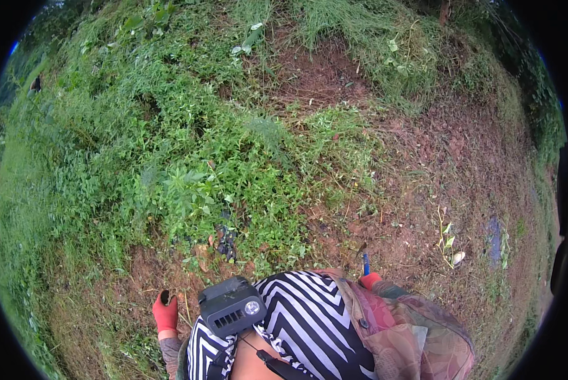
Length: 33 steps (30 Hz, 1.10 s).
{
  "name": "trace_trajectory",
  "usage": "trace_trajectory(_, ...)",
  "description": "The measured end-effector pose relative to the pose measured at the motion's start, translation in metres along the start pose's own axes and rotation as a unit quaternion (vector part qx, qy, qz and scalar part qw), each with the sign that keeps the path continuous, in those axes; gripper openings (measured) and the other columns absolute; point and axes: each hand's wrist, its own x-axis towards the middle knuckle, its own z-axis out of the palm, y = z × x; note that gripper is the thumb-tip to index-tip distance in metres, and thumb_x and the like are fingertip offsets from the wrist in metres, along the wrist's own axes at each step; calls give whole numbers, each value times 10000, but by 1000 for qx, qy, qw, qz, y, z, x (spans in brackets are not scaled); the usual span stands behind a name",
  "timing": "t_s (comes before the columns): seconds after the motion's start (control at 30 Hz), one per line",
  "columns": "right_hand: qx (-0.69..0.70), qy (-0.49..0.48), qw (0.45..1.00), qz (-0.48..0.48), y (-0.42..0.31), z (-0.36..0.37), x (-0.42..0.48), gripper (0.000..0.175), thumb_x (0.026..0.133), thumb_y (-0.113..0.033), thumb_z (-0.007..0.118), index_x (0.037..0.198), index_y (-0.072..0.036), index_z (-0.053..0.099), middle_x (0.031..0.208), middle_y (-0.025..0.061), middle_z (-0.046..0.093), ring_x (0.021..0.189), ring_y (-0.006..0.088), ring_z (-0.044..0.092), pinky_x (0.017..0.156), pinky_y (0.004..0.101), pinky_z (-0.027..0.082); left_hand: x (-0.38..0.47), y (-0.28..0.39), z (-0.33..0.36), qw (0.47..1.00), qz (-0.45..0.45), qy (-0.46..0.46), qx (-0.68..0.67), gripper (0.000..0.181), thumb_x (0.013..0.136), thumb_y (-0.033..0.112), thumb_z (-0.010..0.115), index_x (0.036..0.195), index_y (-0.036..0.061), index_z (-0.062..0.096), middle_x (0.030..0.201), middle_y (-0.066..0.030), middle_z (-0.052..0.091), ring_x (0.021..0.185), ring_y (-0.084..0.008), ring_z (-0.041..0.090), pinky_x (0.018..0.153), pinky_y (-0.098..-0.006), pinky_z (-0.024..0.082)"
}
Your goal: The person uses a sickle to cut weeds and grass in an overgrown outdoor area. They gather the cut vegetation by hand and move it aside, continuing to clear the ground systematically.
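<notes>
My left hand (165, 312), in a red glove with a dark palm, hangs at the lower left above soil and low weeds; its fingers are curled, and whether it holds anything is unclear. On the other side of my body, my right hand (370, 280), also in a red glove, grips the blue handle (365, 264) of a hand tool. A small dark tool head shows beyond the handle, too small to identify. Green leafy weeds (246, 180) grow thickly in front of me, with bits of black plastic sheet (227, 242) among them.
Bare reddish soil (436, 190) with cut plant litter lies to the right. A leafy vine cutting (446, 241) rests there near a bluish strip (494, 240). Cut grass (336, 19) is heaped at the top. A dark device (231, 306) hangs at my chest.
</notes>
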Motion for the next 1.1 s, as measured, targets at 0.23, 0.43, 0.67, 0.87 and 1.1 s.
trace_trajectory(0.23,-15,5,988,156,2,12,-3,364,781,-323,694,1013,-43,713,970,162,718,928,298,701,791,399,556,-21,319,-102,923,373,82,40,443,810,-40,663,1247,12,606,1209,-164,647,1148,-316,611,1003,-372,452)
trace_trajectory(0.43,1,-19,990,139,-8,14,11,387,794,-371,653,1047,-87,724,1013,170,715,963,305,696,838,405,545,-121,507,-115,699,691,36,179,328,729,93,701,1044,4,684,1080,-172,681,1088,-395,630,978,-564,447)
trace_trajectory(0.67,-16,-10,998,65,-58,8,17,396,774,-374,679,1022,-69,726,1002,180,716,954,311,699,828,410,550,-134,513,-115,641,741,17,198,331,754,101,683,1064,-13,671,1059,-180,680,1053,-382,636,949,-540,465)
trace_trajectory(0.87,-42,-8,998,43,-69,4,23,405,757,-376,701,1000,-54,728,993,189,716,946,315,702,819,414,554,-138,501,-125,645,741,5,187,335,775,109,667,1080,-29,660,1041,-187,678,1023,-371,641,923,-520,480)
trace_trajectory(1.1,-72,-3,997,32,-70,3,34,418,736,-379,727,975,-36,730,982,199,717,936,321,706,808,418,558,-138,484,-134,664,730,1,163,342,800,117,648,1100,-47,647,1020,-194,677,988,-357,647,894,-496,498)
